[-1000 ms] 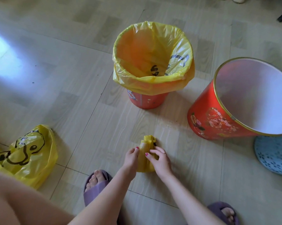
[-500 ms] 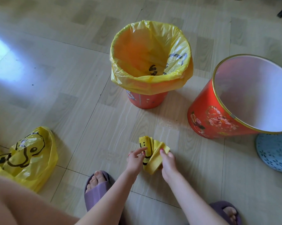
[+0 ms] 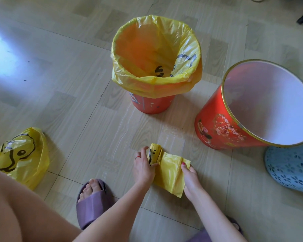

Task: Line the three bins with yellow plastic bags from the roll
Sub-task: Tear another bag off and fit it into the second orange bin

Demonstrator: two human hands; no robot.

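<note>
1. The left hand (image 3: 143, 167) has its fingers (image 3: 142, 151) curled over the roll of yellow bags (image 3: 155, 155), gripping it against the floor (image 3: 77, 110); a ring sits on one finger.
2. The right hand (image 3: 190, 175) pinches the free edge of the unrolled bag (image 3: 169, 173), thumb on top of the plastic, the other fingertips hidden beneath it.
3. Between the two hands the unrolled bag lies stretched flat on the floor, one end joined to the roll, the other in the right hand's pinch; the roll shows a black printed face on its outer wrap.
4. Straight beyond the fingers, apart from them, stands the lined bin (image 3: 152, 103), upright, red, with a yellow liner (image 3: 156, 55) folded down over its rim.
5. Beyond the right hand and out to its right stands the unlined red bin (image 3: 220, 126), gold-rimmed, pale inside, with a floral print on its wall.
6. Touching or just behind that bin's near edge, further right, is a blue perforated bin (image 3: 290, 170), partly cut off by the frame edge.
7. Far out to the left of the left hand, a loose yellow bag (image 3: 20, 154) with a black cartoon face lies crumpled on the floor.
8. Nearer the body than the hands, a foot in a purple slipper (image 3: 93, 205) rests on the floor below the left hand.
</note>
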